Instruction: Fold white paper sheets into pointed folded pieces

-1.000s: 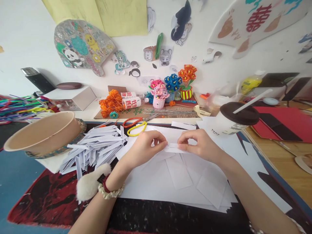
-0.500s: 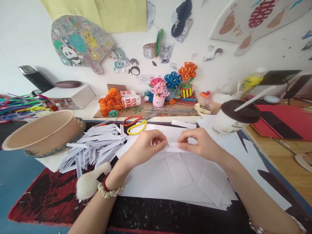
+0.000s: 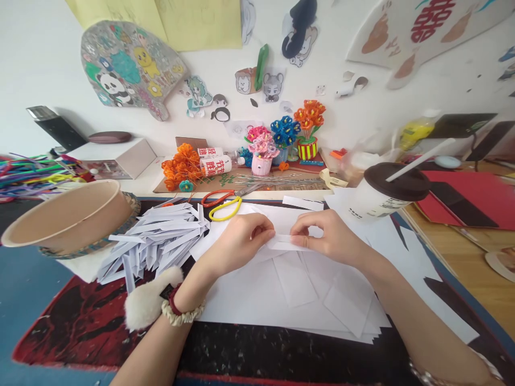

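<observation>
A narrow strip of white paper (image 3: 280,243) with a crease along it stretches between my two hands. My left hand (image 3: 246,241) pinches its left end between thumb and fingers. At the other end, my right hand (image 3: 322,234) grips the strip, thumb below and fingers above. Under the hands lie larger white paper sheets (image 3: 249,300), with several loose cut paper pieces (image 3: 295,279) on top. Left of my left hand is a heap of folded white paper strips (image 3: 161,236). Scissors (image 3: 225,206) with red and yellow handles lie just beyond that hand.
A tan bowl-like container (image 3: 68,217) stands at the left. At the right is a lidded cup (image 3: 382,195) with a straw. Flowers in small pots (image 3: 261,165) line the back near the wall. A white fluffy thing (image 3: 147,303) lies beside my left wrist.
Both hands keep their grip on the paper strip. My right fingers have shifted slightly to the left along it, and the view has moved a little.
</observation>
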